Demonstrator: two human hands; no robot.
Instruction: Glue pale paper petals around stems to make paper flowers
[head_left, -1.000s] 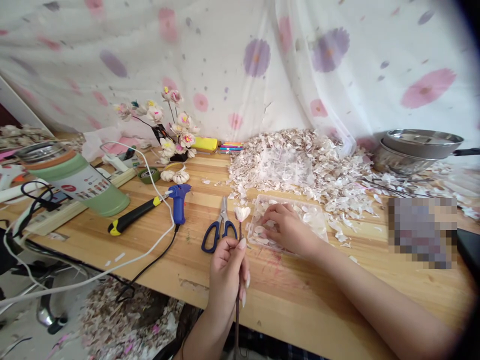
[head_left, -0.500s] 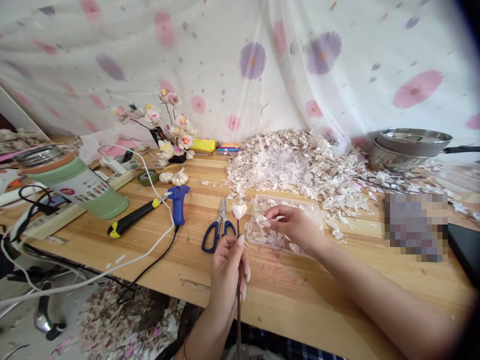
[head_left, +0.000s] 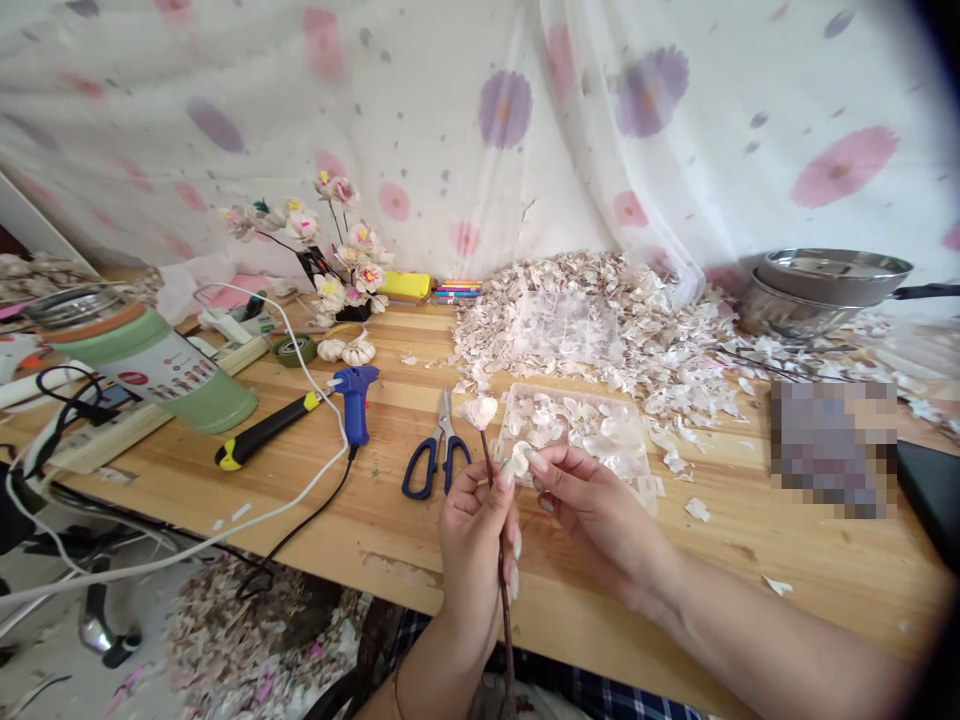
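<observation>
Near the middle of the table, my left hand (head_left: 480,530) is closed round a thin brown stem (head_left: 504,590), which has a small whitish flower head (head_left: 478,412) at its top. My right hand (head_left: 581,490) pinches a pale petal (head_left: 520,460) right beside the left thumb, so the two hands nearly touch. Behind the right hand lies a clear divided box (head_left: 637,440) holding loose petals. Blue-handled scissors (head_left: 437,455) rest open just left of my left hand.
A blue glue gun (head_left: 355,405), a black-yellow cutter (head_left: 270,430) and a white cable lie left. A green jar (head_left: 165,370) leans farther left. Behind are a petal heap (head_left: 667,350), finished flowers (head_left: 349,250) and metal pans (head_left: 802,300). A dark flat object (head_left: 926,490) is at right.
My right hand has brought the petal down and left, away from above the box, to my left thumb. My left hand and the stem have shifted slightly right, and the stem tilts more.
</observation>
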